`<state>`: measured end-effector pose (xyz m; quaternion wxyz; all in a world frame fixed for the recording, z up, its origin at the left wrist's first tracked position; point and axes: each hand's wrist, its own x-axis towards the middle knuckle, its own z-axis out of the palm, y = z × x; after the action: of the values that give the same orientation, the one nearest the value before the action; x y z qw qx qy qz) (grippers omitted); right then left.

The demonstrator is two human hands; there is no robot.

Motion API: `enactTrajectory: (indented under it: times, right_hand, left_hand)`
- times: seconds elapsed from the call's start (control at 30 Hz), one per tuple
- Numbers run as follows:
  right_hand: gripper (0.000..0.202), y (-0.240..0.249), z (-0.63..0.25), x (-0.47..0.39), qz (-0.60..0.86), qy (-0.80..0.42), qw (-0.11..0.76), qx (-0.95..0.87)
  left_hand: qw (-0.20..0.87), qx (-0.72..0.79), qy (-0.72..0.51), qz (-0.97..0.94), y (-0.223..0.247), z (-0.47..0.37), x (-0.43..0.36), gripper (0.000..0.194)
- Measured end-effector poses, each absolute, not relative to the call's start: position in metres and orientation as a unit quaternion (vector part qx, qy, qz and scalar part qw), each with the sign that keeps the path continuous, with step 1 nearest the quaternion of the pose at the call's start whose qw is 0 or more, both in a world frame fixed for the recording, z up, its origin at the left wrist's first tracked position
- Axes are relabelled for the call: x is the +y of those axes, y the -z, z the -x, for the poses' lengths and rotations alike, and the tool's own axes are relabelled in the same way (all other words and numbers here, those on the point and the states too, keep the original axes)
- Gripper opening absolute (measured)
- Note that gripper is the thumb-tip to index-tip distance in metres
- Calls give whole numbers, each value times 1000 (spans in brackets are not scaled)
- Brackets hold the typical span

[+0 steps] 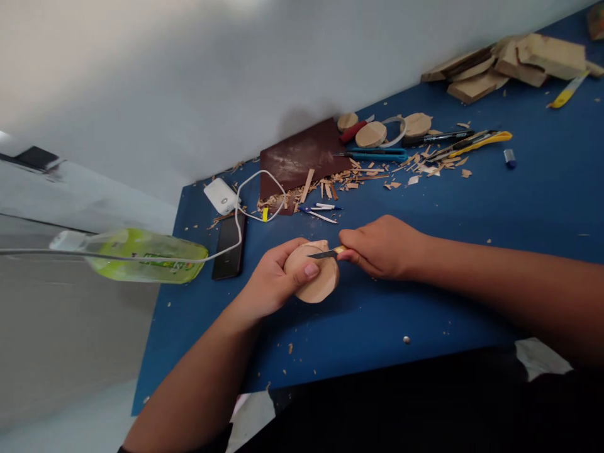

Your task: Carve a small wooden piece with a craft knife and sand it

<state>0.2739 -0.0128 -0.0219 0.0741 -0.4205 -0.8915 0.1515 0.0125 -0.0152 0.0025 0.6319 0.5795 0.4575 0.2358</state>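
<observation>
A round wooden disc (317, 286) with an uneven, cut edge is held by my left hand (278, 274), thumb flat on its face and fingers behind. My right hand (384, 248) is closed around the yellowish handle of a small knife (323, 254). The blade lies across the upper part of the disc and points left; whether it bites into the wood I cannot tell. Both hands are over the near half of the blue table (377, 327). Most of the knife handle is hidden in my right fist.
Wood shavings (349, 179) lie by a brown sheet (302, 160). Behind are more discs (371, 134), a blue cutter (377, 155), a yellow cutter (481, 143) and stacked wood blocks (542, 60). At left are a phone (229, 245), a green bottle (141, 255) and a white cable (240, 220).
</observation>
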Motion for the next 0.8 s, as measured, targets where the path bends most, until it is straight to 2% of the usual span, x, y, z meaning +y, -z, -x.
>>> enactTrajectory:
  times: [0.2, 0.47, 0.8]
  right_hand:
    - [60, 26, -275, -7, 468, -119, 67, -873]
    - [56, 25, -275, -13, 408, -151, 85, -897]
    - [61, 24, -275, -6, 455, -114, 57, -881]
  left_hand:
    - [622, 459, -252, -582, 6, -11, -8, 54]
    - [621, 447, -261, -588, 7, -12, -10, 56]
    - [626, 456, -250, -581, 3, -11, -9, 53]
